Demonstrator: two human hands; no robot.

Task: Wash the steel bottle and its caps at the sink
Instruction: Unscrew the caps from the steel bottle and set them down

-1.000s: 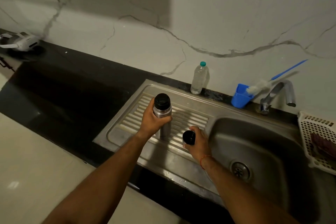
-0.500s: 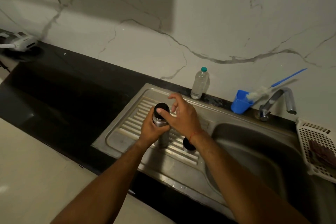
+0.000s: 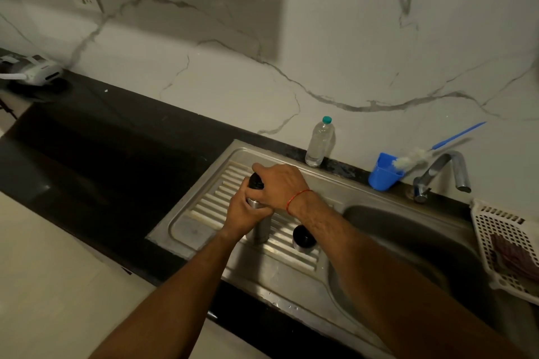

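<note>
The steel bottle (image 3: 261,227) stands upright on the ribbed drainboard (image 3: 210,201) of the steel sink. My left hand (image 3: 245,213) is wrapped around its body. My right hand (image 3: 278,186) covers the bottle's top and grips the black inner cap (image 3: 255,182), most of which is hidden under the fingers. A steel outer cap (image 3: 303,238) with a dark top stands by itself on the drainboard, just right of the bottle and under my right forearm.
The sink basin (image 3: 408,242) lies to the right, with the tap (image 3: 446,172) behind it. A blue cup (image 3: 383,173) holds a bottle brush (image 3: 414,156). A clear plastic bottle (image 3: 319,143) stands at the wall. A white basket (image 3: 507,245) sits at the right edge. Black counter (image 3: 102,154) stretches left.
My right hand set the outer cap down on the drainboard, rose to the bottle's top and closed over the inner cap. The left hand kept hold of the bottle.
</note>
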